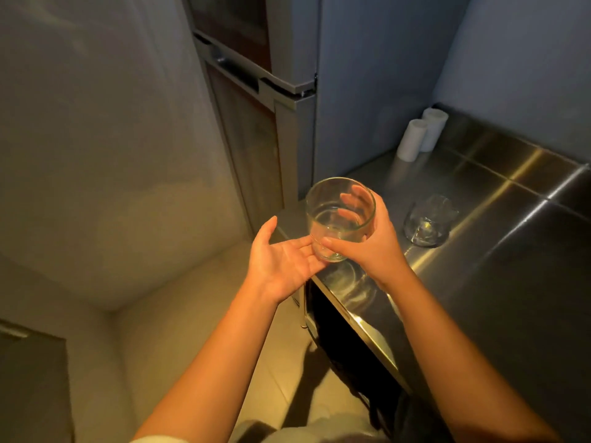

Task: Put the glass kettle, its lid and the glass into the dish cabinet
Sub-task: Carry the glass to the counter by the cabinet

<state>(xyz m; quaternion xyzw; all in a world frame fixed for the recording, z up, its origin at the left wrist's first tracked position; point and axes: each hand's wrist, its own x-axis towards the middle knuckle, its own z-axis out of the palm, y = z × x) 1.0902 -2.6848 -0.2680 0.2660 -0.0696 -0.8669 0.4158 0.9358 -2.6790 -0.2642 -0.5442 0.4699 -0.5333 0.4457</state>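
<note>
- R hand [379,243]: grip clamped round glass [339,219], above table [499,282] edge.
- L hand [284,259]: grip apart, palm up, fingertips touching glass base.
- Clear vessel [428,223] on table, 3 o'clock of glass.

Showing the left forearm [220,350] and right forearm [447,334] bare all the way back from the fingers of the left hand [281,260] and right hand [380,247]. Wearing a pale, whitish sleeve [153,439], peeking in far behind the left fingers. Wearing a light grey garment [307,430], blurred, well behind both sets of fingers, between the arms.
</note>
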